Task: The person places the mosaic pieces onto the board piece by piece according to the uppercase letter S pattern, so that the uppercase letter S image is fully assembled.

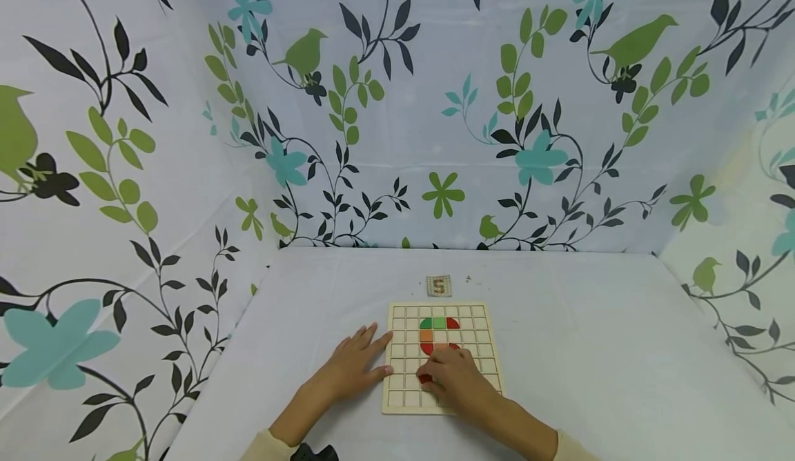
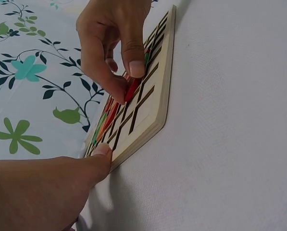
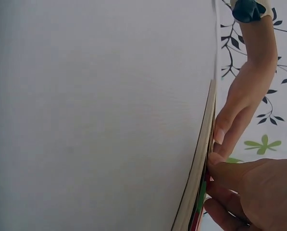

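Observation:
A wooden grid board (image 1: 404, 385) lies on the white table, with red, green and orange tiles set in some of its squares. My right hand (image 1: 458, 381) bends over the lower middle of the board, thumb and finger pinching a small red tile (image 2: 132, 90) at a grid square. Part of the tile pattern is hidden under that hand. At the board's left edge rests my left hand (image 1: 352, 366), fingers spread and thumb touching the rim. In the left wrist view the left thumb (image 2: 103, 150) presses on the board's corner edge.
Just behind the board lies a small square card (image 1: 439, 286) showing a figure like an S or 5. Tiny dark specks (image 1: 470, 279) are on the cloth beside it. Patterned fabric (image 1: 385, 136) with leaves and birds walls the table at the back and sides.

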`<state>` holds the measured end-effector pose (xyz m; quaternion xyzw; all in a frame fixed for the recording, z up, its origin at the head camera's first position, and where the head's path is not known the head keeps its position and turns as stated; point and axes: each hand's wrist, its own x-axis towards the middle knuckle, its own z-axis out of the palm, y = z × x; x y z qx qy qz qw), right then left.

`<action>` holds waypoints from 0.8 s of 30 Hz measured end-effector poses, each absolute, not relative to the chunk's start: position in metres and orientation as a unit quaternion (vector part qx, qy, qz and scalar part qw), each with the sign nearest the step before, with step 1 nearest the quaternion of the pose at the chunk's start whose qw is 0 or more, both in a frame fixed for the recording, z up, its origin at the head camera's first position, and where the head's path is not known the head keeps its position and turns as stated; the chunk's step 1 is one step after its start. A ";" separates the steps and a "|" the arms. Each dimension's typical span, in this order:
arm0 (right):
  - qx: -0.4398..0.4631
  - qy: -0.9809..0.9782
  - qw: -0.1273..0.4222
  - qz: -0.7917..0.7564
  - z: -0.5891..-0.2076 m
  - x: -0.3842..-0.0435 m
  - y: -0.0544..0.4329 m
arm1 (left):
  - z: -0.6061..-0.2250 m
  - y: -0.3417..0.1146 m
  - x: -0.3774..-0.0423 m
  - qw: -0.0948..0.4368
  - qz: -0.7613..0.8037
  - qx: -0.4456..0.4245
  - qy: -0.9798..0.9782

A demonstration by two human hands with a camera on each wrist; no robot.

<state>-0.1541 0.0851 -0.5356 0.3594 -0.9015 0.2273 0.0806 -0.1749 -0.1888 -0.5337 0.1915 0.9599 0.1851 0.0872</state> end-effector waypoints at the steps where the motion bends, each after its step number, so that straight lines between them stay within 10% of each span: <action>1: 0.361 -0.901 0.083 0.226 -0.536 -0.154 0.086 | -0.534 -0.189 -0.175 0.087 0.184 0.191 0.960; 24: 0.378 -0.903 0.090 0.182 -0.527 -0.153 0.094 | -0.528 -0.189 -0.175 0.091 0.187 0.189 0.960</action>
